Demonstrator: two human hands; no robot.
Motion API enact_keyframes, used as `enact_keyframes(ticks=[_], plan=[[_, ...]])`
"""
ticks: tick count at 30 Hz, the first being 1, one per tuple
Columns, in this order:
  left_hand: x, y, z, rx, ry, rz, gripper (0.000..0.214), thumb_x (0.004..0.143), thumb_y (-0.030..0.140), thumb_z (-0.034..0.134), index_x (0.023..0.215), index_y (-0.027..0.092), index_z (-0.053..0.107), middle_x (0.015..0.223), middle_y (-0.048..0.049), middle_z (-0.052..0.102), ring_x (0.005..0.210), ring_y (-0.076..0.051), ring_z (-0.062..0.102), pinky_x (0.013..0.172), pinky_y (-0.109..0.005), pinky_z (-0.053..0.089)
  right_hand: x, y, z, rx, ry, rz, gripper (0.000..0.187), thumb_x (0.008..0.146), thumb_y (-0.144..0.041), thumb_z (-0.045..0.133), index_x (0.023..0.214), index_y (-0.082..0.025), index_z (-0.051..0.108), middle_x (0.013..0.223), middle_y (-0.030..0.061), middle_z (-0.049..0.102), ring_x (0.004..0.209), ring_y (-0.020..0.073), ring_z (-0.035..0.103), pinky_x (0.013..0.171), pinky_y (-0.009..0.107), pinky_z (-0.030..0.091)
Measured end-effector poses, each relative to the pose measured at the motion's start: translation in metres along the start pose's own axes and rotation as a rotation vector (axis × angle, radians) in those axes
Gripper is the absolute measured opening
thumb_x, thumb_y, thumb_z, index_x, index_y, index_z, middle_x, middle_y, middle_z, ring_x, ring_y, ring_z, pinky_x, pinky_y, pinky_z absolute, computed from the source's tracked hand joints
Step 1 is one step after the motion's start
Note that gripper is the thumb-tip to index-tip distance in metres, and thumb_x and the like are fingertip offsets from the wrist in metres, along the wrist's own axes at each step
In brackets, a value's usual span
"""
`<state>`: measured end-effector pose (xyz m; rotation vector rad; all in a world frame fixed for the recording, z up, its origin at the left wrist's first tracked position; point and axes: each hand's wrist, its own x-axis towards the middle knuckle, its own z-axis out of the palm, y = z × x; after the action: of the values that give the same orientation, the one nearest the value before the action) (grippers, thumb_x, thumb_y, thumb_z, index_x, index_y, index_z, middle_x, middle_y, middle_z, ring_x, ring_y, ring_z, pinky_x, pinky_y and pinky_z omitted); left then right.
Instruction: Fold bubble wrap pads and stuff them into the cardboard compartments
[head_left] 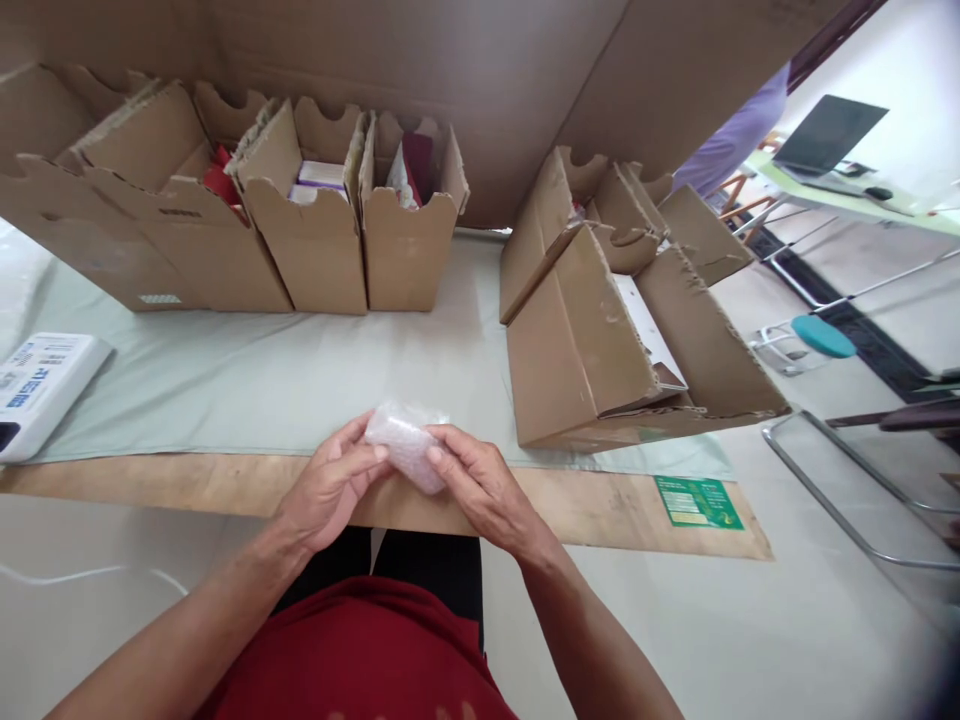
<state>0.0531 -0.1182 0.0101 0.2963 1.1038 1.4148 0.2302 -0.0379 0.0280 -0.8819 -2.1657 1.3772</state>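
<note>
Between my two hands is a small bundle of clear bubble wrap (409, 448), held just above the table's front edge. My left hand (335, 480) grips its left end, thumb on top. On the other side my right hand (480, 480) pinches the right end with thumb and fingers. Whatever lies inside the wrap cannot be made out. Beneath it spreads a pale green cloth (360, 365) over the wooden tabletop (187, 480).
Cut-open cardboard boxes (322, 250) with packets in them line the back. A bigger open box (570, 350) stands at the right, near a green label (700, 502). At far left sits a white device (52, 385). Beyond are a laptop (829, 140) and a teal stool (823, 336).
</note>
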Motion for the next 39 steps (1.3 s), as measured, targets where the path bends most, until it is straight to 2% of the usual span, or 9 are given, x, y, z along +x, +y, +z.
enact_keyframes(ticks=[4, 8, 13, 19, 24, 28, 30, 34, 39], plan=[[0.005, -0.004, 0.010, -0.038, 0.053, 0.028, 0.066, 0.068, 0.025, 0.087, 0.129, 0.019, 0.062, 0.100, -0.0028, 0.072, 0.092, -0.016, 0.067, 0.083, -0.026, 0.055, -0.011, 0.000, 0.002, 0.158, 0.051, 0.094, 0.027, 0.104, -0.039, 0.050, 0.113, -0.021, 0.068, 0.095, 0.0040, 0.071, 0.084, 0.0200, 0.065, 0.075, 0.032, 0.051], [-0.007, 0.002, 0.013, 0.380, 0.012, 0.161, 0.077, 0.078, 0.021, 0.075, 0.150, 0.024, 0.049, 0.097, 0.0001, 0.070, 0.081, -0.013, 0.065, 0.075, -0.022, 0.052, -0.034, -0.005, -0.009, -0.153, 0.283, -0.006, 0.043, 0.094, -0.043, 0.069, 0.131, -0.022, 0.062, 0.133, 0.0117, 0.066, 0.124, 0.0294, 0.060, 0.104, 0.045, 0.047], [-0.027, 0.003, 0.024, 0.860, -0.249, 0.295, 0.081, 0.084, 0.017, 0.060, 0.160, 0.028, 0.034, 0.105, -0.0019, 0.070, 0.083, -0.015, 0.068, 0.073, -0.025, 0.054, -0.058, -0.021, -0.029, -0.213, 0.006, -0.020, 0.098, 0.081, -0.058, 0.084, 0.159, -0.023, 0.036, 0.152, 0.0162, 0.055, 0.132, 0.0320, 0.059, 0.109, 0.048, 0.049], [-0.026, -0.006, 0.056, 1.124, -0.504, 0.407, 0.081, 0.090, 0.015, 0.052, 0.164, 0.033, 0.025, 0.107, -0.0027, 0.074, 0.082, -0.018, 0.069, 0.079, -0.032, 0.058, -0.074, -0.034, -0.050, -0.524, 0.059, -0.088, 0.036, 0.093, -0.021, 0.069, 0.129, -0.019, 0.063, 0.115, 0.0102, 0.075, 0.107, 0.0276, 0.069, 0.100, 0.047, 0.051], [-0.012, 0.036, 0.091, 1.067, -0.567, 0.630, 0.085, 0.077, 0.031, 0.081, 0.155, 0.034, 0.047, 0.138, -0.0064, 0.067, 0.129, -0.033, 0.060, 0.113, -0.048, 0.047, -0.105, -0.054, -0.108, -0.494, 0.361, -0.134, 0.024, 0.091, -0.024, 0.071, 0.115, -0.027, 0.069, 0.100, 0.0060, 0.075, 0.088, 0.0260, 0.070, 0.079, 0.042, 0.057], [0.011, 0.079, 0.135, 0.893, -0.353, 0.804, 0.072, 0.072, 0.035, 0.085, 0.140, 0.031, 0.062, 0.126, -0.0057, 0.069, 0.128, -0.035, 0.057, 0.110, -0.044, 0.048, -0.116, -0.061, -0.171, -0.144, 0.892, -0.291, 0.024, 0.085, -0.033, 0.083, 0.108, -0.034, 0.076, 0.098, 0.0054, 0.076, 0.087, 0.0270, 0.072, 0.077, 0.045, 0.059], [0.028, 0.091, 0.165, 0.984, -0.383, 0.904, 0.056, 0.076, 0.033, 0.080, 0.130, 0.027, 0.068, 0.121, -0.0057, 0.068, 0.128, -0.035, 0.055, 0.109, -0.046, 0.046, -0.107, -0.058, -0.201, -0.029, 0.972, -0.414, 0.026, 0.078, -0.037, 0.089, 0.100, -0.030, 0.078, 0.094, 0.0071, 0.076, 0.089, 0.0281, 0.072, 0.077, 0.047, 0.058], [0.067, 0.098, 0.226, 1.414, -0.679, 1.022, 0.031, 0.079, 0.033, 0.073, 0.106, 0.020, 0.075, 0.109, -0.0089, 0.067, 0.125, -0.036, 0.052, 0.110, -0.049, 0.037, -0.078, -0.048, -0.247, 0.058, 0.762, -0.393, 0.033, 0.068, -0.036, 0.094, 0.094, -0.024, 0.077, 0.088, 0.0060, 0.075, 0.084, 0.0223, 0.071, 0.074, 0.040, 0.057], [0.092, 0.104, 0.279, 1.974, -0.926, 0.964, 0.021, 0.076, 0.033, 0.071, 0.089, 0.018, 0.074, 0.092, -0.0089, 0.068, 0.101, -0.031, 0.059, 0.094, -0.041, 0.041, -0.062, -0.046, -0.268, 0.027, 0.497, -0.165, 0.034, 0.066, -0.038, 0.093, 0.089, -0.022, 0.073, 0.079, -0.0013, 0.072, 0.074, 0.0153, 0.068, 0.070, 0.032, 0.058]])
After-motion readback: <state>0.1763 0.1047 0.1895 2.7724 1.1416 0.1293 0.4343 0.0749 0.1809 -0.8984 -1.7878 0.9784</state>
